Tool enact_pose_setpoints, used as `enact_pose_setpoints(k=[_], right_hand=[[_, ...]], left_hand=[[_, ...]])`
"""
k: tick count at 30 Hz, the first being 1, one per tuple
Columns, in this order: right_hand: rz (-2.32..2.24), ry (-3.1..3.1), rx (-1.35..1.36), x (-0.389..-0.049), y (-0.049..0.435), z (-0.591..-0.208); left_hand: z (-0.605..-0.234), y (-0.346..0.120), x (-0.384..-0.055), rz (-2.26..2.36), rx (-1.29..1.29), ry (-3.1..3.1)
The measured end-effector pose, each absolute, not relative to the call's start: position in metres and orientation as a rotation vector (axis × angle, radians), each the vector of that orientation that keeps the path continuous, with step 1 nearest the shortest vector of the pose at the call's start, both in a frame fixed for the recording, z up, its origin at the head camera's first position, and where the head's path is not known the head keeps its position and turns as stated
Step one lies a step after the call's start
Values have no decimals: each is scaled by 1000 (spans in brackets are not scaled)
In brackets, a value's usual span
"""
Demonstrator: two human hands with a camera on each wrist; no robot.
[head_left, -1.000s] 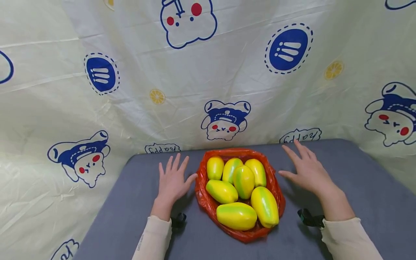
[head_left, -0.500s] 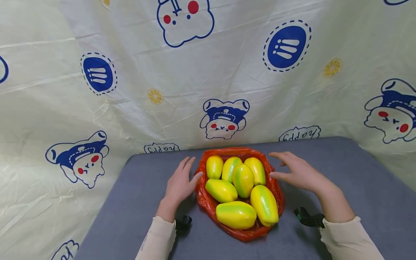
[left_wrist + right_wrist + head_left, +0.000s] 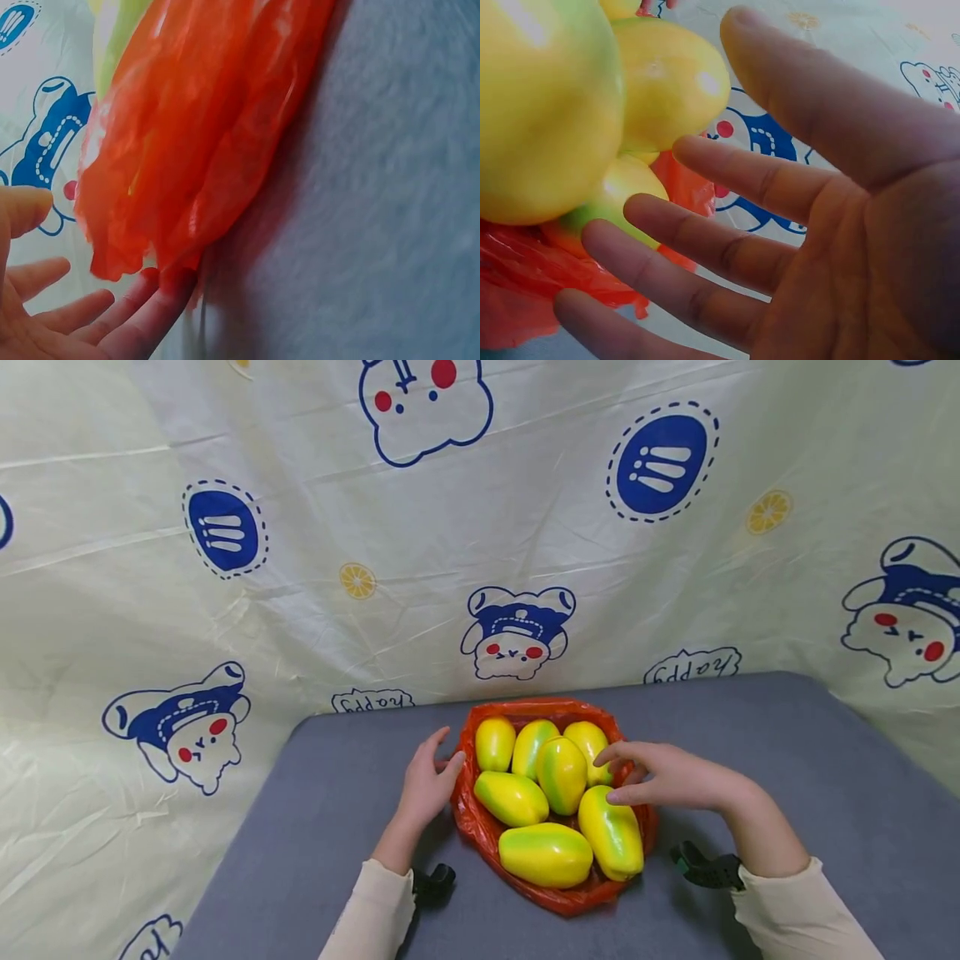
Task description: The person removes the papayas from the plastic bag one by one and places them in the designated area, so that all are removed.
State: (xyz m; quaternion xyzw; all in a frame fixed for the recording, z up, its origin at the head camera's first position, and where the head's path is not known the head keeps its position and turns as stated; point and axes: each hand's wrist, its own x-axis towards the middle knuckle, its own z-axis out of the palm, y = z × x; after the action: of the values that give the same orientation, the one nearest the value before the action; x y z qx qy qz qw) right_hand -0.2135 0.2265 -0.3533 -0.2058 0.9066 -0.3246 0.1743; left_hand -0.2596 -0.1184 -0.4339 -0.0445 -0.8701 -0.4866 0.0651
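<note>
Several yellow fruits with green streaks, shaped like papayas, lie in an open red plastic bag [image 3: 468,820] on the table. My right hand [image 3: 671,777] hovers over the bag's right side, its thumb overlapping the right-hand fruit [image 3: 613,839]. In the right wrist view that hand [image 3: 825,262] holds nothing; its fingers stretch loosely toward a large fruit [image 3: 540,112]. Beside the bag's left rim is my left hand [image 3: 425,789], thumb apart from the fingers. The left wrist view has its fingertips right at the lower edge of the crinkled bag [image 3: 187,142].
A dark grey cloth covers the table [image 3: 337,810]. Behind it hangs a pale curtain [image 3: 420,635] printed with cartoon bears and orange slices. Dark wrist cameras are strapped at the left sleeve [image 3: 375,906] and the right sleeve [image 3: 798,902].
Both hands have come inward toward the bag. The right one moved left over the fruits; the left one moved right to the rim, its spread fingers drawing closer together. The fruits stay put.
</note>
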Motion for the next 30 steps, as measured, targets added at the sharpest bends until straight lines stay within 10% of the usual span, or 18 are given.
enact_pose_setpoints(k=[30], right_hand=[[-935,2339,-446,-222,225,-382]], left_hand=[[-463,-116,-267,-1919,-77,-2417]])
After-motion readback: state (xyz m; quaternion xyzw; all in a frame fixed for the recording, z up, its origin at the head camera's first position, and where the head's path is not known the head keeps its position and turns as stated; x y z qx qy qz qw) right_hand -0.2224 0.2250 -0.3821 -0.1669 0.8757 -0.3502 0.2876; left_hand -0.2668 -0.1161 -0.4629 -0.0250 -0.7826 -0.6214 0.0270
